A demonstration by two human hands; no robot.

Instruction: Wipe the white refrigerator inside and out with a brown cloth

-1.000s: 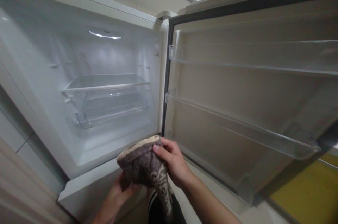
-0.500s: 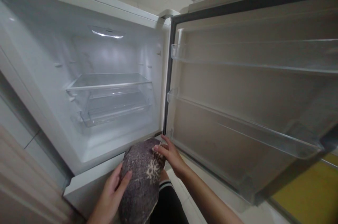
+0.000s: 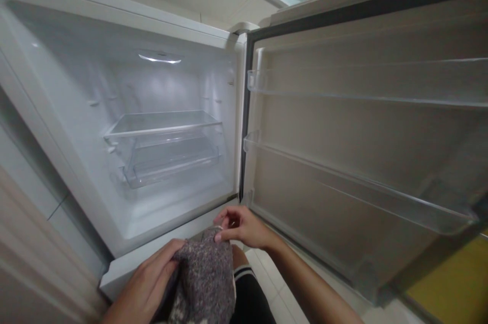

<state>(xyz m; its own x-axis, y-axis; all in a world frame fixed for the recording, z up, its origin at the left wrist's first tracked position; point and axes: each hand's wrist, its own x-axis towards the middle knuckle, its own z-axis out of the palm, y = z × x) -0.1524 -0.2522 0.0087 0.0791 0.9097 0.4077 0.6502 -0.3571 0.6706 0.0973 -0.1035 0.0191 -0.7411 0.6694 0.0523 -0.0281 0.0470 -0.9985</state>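
A mottled grey-purple cloth (image 3: 208, 273) with a fuzzy, knit-like surface hangs in front of me at the bottom of the view. My left hand (image 3: 156, 268) is closed on its left edge, and the fingers go partly out of sight behind the fabric. At the top corner my right hand (image 3: 238, 227) pinches the cloth between thumb and fingers. A patch of pale pattern shows low on the cloth, cut off by the frame. Behind both hands stands an open fridge compartment (image 3: 179, 227) with a lit lamp (image 3: 160, 59).
Inside are a glass shelf (image 3: 163, 121) and a clear tray (image 3: 175, 161) below it. The open door (image 3: 343, 136) with clear door racks (image 3: 362, 189) fills the right side. A pale curtain-like surface (image 3: 34, 258) is at left; my leg in a black sock (image 3: 249, 293) is below.
The cloth has been turned and bunched, so its snowflake-like motif has left the upper face. My right hand has shifted to pinch its top corner. The view has moved slightly.
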